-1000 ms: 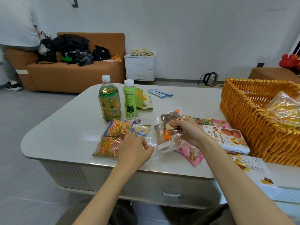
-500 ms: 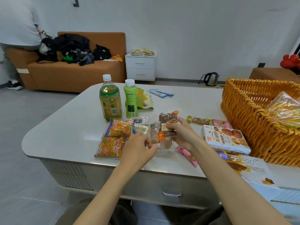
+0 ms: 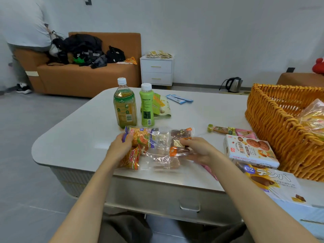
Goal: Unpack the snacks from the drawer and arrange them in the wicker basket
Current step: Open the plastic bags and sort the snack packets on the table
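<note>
Since half a second ago our left hand (image 3: pixel 121 148) has shifted leftward from frame centre. Its fingers now curl over the left edge of the orange snack pack (image 3: pixel 138 139), centre-left. Just right of it and touching it, the clear cake bag (image 3: pixel 175 146) lies on the table (image 3: pixel 78 137). Our right hand (image 3: pixel 198 149) stays put, thumb and fingers pinching that bag's right end. Further right is the cookie box (image 3: pixel 250 149), apart from both hands. The wicker basket (image 3: pixel 273 123) sits at the right edge, well apart from our hands, with one wrapped bag (image 3: pixel 313 118) inside.
</note>
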Available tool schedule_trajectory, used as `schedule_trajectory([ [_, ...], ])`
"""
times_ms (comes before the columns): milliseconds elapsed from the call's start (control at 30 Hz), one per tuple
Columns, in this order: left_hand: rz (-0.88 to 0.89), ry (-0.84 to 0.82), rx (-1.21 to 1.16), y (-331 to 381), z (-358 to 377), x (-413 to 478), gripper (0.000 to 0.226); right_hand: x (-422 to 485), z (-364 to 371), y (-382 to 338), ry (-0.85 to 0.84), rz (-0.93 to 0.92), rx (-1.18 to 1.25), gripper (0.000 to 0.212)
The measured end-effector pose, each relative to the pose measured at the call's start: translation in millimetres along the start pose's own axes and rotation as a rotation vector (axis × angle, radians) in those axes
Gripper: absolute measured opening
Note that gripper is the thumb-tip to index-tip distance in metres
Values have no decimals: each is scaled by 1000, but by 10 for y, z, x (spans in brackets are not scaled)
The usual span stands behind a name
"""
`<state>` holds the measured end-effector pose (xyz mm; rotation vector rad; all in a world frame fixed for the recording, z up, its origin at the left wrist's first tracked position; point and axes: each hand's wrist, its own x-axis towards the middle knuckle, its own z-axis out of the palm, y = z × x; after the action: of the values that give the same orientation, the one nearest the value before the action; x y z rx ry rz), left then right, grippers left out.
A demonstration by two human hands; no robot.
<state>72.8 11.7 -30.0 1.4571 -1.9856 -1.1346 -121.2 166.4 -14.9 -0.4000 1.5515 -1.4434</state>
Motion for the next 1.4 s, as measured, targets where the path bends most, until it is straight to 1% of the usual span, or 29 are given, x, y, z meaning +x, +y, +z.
schedule_trajectory([
  [67,44,-26,-47,-8,41,15,52,2,82,22,-24,39,159,6],
  [100,60,-32,-68,17,52,6,48,1,114,25,-29,54,194,7],
  [200,54,-61,-141,41,59,5,45,-1,147,11,-36,71,157,11],
  [400,34,-72,-198,-35,53,58,47,83,111,76,-205,170,248,9],
  [433,39,-81,-204,-42,46,62,51,89,112,87,-212,183,220,9],
  [467,42,-86,-201,-54,41,76,60,98,108,94,-203,183,180,7],
  [533,18,-55,-133,-56,42,103,87,83,74,70,-111,132,92,5],
  [567,8,-23,-73,-53,55,124,93,57,35,48,-52,79,25,4],
  [633,4,24,32,-6,97,154,92,2,-86,-17,6,-18,-155,6],
  [667,0,22,65,18,120,157,91,-37,-150,-36,-6,-24,-220,10],
  [700,-3,21,85,37,145,168,87,-71,-198,-46,-36,9,-247,14],
  [767,-7,25,97,20,184,210,76,-108,-255,-36,-115,114,-232,23],
  [800,-13,28,86,2,197,228,73,-118,-249,-34,-150,153,-214,24],
  [900,-14,23,73,4,213,212,71,-110,-195,-37,-205,154,-94,10],
  [1000,-11,-11,11,10,195,195,81,-39,-120,-16,-151,114,43,7],
  [1100,-18,-53,-77,-74,159,276,91,36,-38,25,-61,128,155,11],
  [1167,-18,-66,-82,-141,155,334,94,68,-16,18,-36,134,193,12],
  [1200,-23,-71,-78,-154,150,348,96,84,-28,7,-22,120,169,12],
  [1333,-20,-81,-90,-175,139,413,95,131,-91,-57,102,-25,-92,18],
  [1400,-21,-77,-92,-176,146,450,96,159,-89,-85,176,-66,-128,15],
])
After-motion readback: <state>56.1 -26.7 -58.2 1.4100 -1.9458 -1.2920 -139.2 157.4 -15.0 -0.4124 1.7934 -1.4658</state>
